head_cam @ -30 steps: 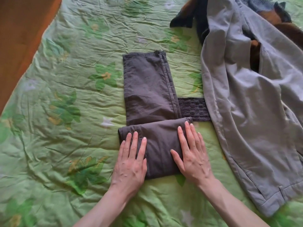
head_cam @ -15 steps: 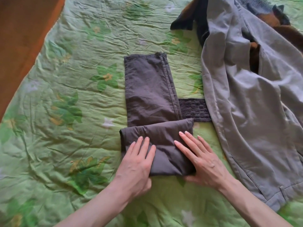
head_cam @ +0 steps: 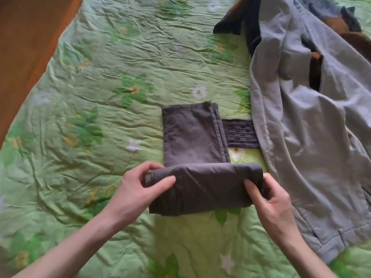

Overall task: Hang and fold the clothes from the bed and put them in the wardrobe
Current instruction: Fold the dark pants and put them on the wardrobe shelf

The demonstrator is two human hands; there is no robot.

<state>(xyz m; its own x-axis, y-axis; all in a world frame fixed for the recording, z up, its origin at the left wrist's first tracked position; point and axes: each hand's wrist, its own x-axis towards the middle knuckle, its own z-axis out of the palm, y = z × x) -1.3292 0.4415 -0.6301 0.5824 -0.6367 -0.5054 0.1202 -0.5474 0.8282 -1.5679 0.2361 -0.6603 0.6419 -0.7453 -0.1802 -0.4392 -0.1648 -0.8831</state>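
A: Starting at the left side, what do you see?

B: At the far left there is the orange-brown floor [head_cam: 24, 47], then the green bedspread [head_cam: 100, 137] with a flower print. On it comes first the left hand [head_cam: 138, 189]. Its thumb lies on top and its fingers curl over the far edge of the left end of the dark trousers [head_cam: 200, 173], so it grips the folded bundle.

A: And where exactly are the trousers?

B: They lie in the middle of the bed, just in front of the person. The thick folded part runs left to right between both hands. The unfolded part goes straight away from the person, with its hem at the far end.

A: So the long axis of the remaining part is perpendicular to the bundle?

B: Yes, I think this is the important point. The next fold must probably travel forward, away from the body, over this flat part. Both hands are equally near, one at each end.

A: And further right?

B: The right hand [head_cam: 273, 207] pinches the right end of the bundle, thumb on top, fingers around the side. Behind it, a dark knitted piece [head_cam: 240, 133] shows from under the grey jacket [head_cam: 311, 137], which is beside the trousers' right end. Dark and brown clothes [head_cam: 247, 23] lie at the far right corner.
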